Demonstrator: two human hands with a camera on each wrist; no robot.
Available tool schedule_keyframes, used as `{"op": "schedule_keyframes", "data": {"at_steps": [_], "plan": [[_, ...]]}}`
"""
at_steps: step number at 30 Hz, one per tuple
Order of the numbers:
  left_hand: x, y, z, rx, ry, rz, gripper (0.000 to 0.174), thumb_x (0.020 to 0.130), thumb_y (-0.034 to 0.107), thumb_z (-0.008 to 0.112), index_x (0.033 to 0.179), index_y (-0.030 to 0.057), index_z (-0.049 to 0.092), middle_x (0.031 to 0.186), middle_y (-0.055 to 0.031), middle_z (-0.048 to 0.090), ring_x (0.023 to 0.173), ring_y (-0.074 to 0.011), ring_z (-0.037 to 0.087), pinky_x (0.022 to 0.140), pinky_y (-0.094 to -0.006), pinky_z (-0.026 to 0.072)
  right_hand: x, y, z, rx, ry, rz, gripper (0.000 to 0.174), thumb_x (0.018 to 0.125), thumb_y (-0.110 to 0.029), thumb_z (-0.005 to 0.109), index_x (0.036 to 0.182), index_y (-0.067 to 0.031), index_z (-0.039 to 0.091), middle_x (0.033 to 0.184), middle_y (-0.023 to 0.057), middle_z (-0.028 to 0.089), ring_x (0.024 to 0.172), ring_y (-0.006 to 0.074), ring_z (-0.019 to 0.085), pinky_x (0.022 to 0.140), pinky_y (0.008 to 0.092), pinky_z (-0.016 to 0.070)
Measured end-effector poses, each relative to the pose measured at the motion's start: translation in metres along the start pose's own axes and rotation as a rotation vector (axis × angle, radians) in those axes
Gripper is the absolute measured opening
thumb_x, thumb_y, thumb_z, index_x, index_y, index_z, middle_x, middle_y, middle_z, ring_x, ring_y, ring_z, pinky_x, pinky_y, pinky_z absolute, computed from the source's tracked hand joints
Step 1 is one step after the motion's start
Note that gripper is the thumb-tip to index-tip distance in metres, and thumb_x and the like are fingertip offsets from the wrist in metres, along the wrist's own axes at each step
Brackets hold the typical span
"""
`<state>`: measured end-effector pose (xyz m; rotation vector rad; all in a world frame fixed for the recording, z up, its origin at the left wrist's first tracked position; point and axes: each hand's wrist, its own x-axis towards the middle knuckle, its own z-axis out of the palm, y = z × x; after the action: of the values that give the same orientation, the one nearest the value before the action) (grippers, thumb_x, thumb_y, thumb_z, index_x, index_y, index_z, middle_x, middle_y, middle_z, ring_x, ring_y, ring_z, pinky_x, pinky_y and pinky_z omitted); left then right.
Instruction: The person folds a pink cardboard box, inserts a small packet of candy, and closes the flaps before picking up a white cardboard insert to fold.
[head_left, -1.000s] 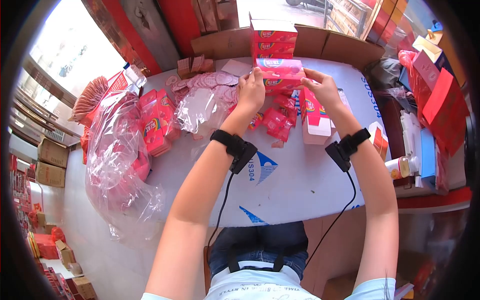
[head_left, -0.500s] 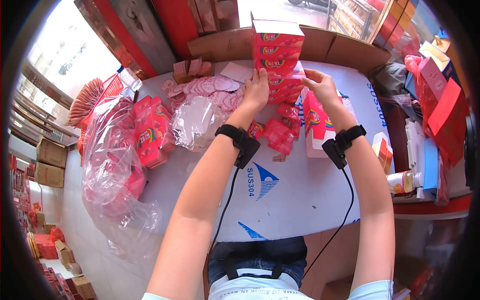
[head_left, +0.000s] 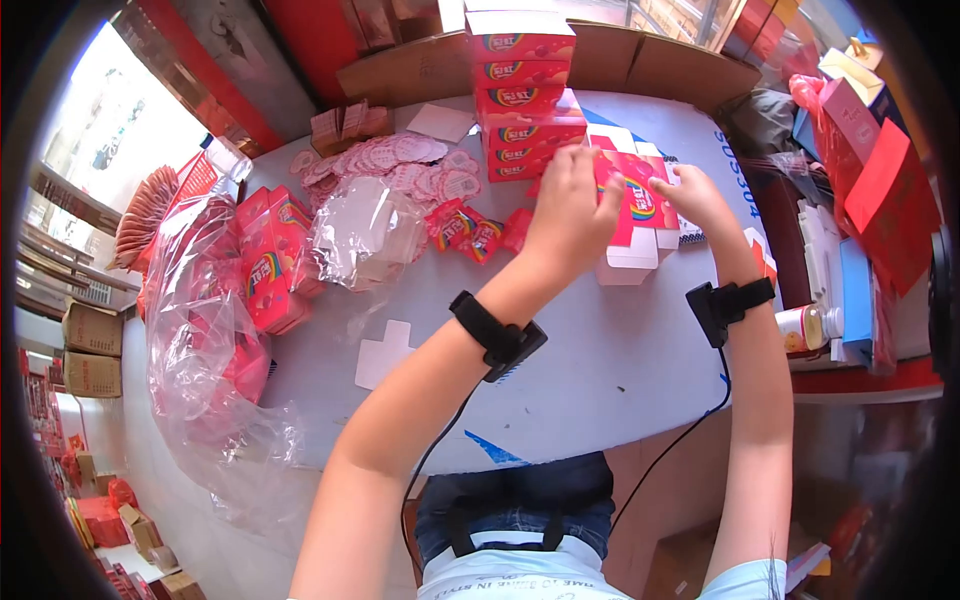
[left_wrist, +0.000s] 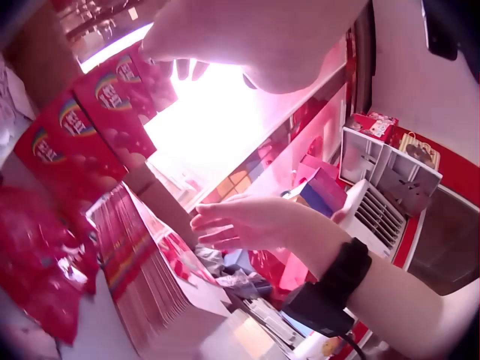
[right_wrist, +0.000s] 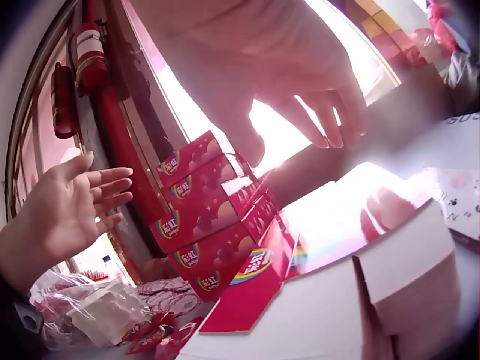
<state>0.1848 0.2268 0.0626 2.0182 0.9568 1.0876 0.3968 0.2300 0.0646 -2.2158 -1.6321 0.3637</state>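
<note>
My left hand point(head_left: 575, 215), its fingers spread, hangs at the left side of a pile of flat printed cartons point(head_left: 640, 195). On the other side my right hand point(head_left: 705, 205) is held over the pile's right edge, its fingers nearly straight. The left wrist view shows the pile's layered edges point(left_wrist: 150, 277) below both hands. In the right wrist view a red printed flap point(right_wrist: 251, 292) and white panels point(right_wrist: 315, 322) lie under the right hand point(right_wrist: 262, 67). Just beyond the left hand stands a stack of red rainbow-print boxes point(head_left: 520, 90).
Pink round cards point(head_left: 395, 160) and red sachets point(head_left: 465, 230) lie left of the stack. A clear plastic bag point(head_left: 215, 370) hangs over the table's left edge, near more red boxes point(head_left: 270, 265). A white cut-out card point(head_left: 380, 355) lies near the left forearm. Bags and boxes crowd the right side.
Both hands have let go of the red box, which now stands in the front stack. They have moved right, to the pile of flat cartons. The view has shifted as well.
</note>
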Motion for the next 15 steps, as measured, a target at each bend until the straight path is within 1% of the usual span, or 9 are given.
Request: {"op": "schedule_keyframes", "data": {"at_steps": [2,3,5,6,8,9,13,15], "plan": [[-0.010,-0.006,0.032,0.072,-0.161,-0.176,0.062,0.094,0.033,0.043,0.132,-0.0134,0.027,0.136,-0.0318,0.030,0.131,-0.0387,0.028,0.108,-0.0384,0.0228,-0.016,-0.005,-0.005,0.045,-0.162,0.109,0.048,0.080,-0.034,0.066,0.098,0.0099,0.060,0.087,0.0195,0.065,0.078,0.0223,0.063,0.068,0.0338,0.0487],[-0.012,-0.007,0.037,0.067,-0.165,-0.172,0.062,0.094,0.033,0.043,0.132,-0.0134,0.027,0.136,-0.0318,0.030,0.131,-0.0387,0.028,0.108,-0.0384,0.0228,-0.020,-0.001,-0.001,0.043,-0.158,0.114,0.048,0.080,-0.034,0.066,0.098,0.0099,0.060,0.087,0.0195,0.065,0.078,0.0223,0.063,0.068,0.0338,0.0487],[-0.015,-0.010,0.047,-0.038,-0.276,-0.271,0.072,0.094,0.037,0.041,0.134,-0.0169,0.015,0.140,-0.0346,0.020,0.135,-0.0390,0.017,0.110,-0.0383,0.0177,-0.024,0.009,0.010,0.132,-0.104,0.042,0.044,0.081,-0.034,0.065,0.097,0.0066,0.062,0.084,0.0167,0.065,0.075,0.0216,0.062,0.067,0.0340,0.0478],[-0.016,-0.009,0.049,-0.039,-0.280,-0.268,0.072,0.094,0.037,0.041,0.134,-0.0169,0.015,0.140,-0.0346,0.020,0.135,-0.0390,0.017,0.110,-0.0383,0.0177,-0.024,0.010,0.012,0.132,-0.101,0.046,0.044,0.081,-0.034,0.065,0.097,0.0066,0.062,0.084,0.0167,0.065,0.075,0.0216,0.062,0.067,0.0340,0.0478],[-0.017,-0.007,0.051,-0.031,-0.288,-0.284,0.074,0.094,0.038,0.041,0.135,-0.0170,0.013,0.139,-0.0363,0.020,0.136,-0.0399,0.016,0.110,-0.0386,0.0178,-0.025,0.012,0.014,0.231,-0.097,0.036,0.036,0.081,-0.029,0.062,0.095,0.0047,0.064,0.082,0.0186,0.066,0.077,0.0249,0.064,0.072,0.0336,0.0482],[-0.018,-0.006,0.051,-0.029,-0.291,-0.283,0.074,0.094,0.038,0.041,0.135,-0.0170,0.013,0.139,-0.0363,0.020,0.136,-0.0399,0.016,0.110,-0.0386,0.0178,-0.025,0.012,0.015,0.245,-0.084,0.001,0.035,0.081,-0.028,0.062,0.095,0.0042,0.064,0.082,0.0178,0.066,0.078,0.0242,0.064,0.072,0.0329,0.0480],[-0.016,-0.002,0.052,0.035,-0.264,-0.238,0.075,0.094,0.038,0.042,0.135,-0.0161,0.013,0.140,-0.0364,0.019,0.136,-0.0401,0.015,0.110,-0.0381,0.0181,-0.026,0.015,0.018,0.296,-0.062,0.022,0.037,0.082,-0.028,0.062,0.100,0.0041,0.063,0.084,0.0163,0.066,0.079,0.0221,0.064,0.073,0.0326,0.0477],[-0.017,-0.002,0.053,0.043,-0.254,-0.225,0.075,0.093,0.038,0.043,0.135,-0.0160,0.013,0.140,-0.0362,0.019,0.136,-0.0401,0.015,0.110,-0.0381,0.0183,-0.023,0.021,0.023,0.481,-0.070,0.067,0.040,0.083,-0.028,0.062,0.106,0.0046,0.059,0.090,0.0143,0.066,0.082,0.0184,0.063,0.075,0.0309,0.0473]]}}
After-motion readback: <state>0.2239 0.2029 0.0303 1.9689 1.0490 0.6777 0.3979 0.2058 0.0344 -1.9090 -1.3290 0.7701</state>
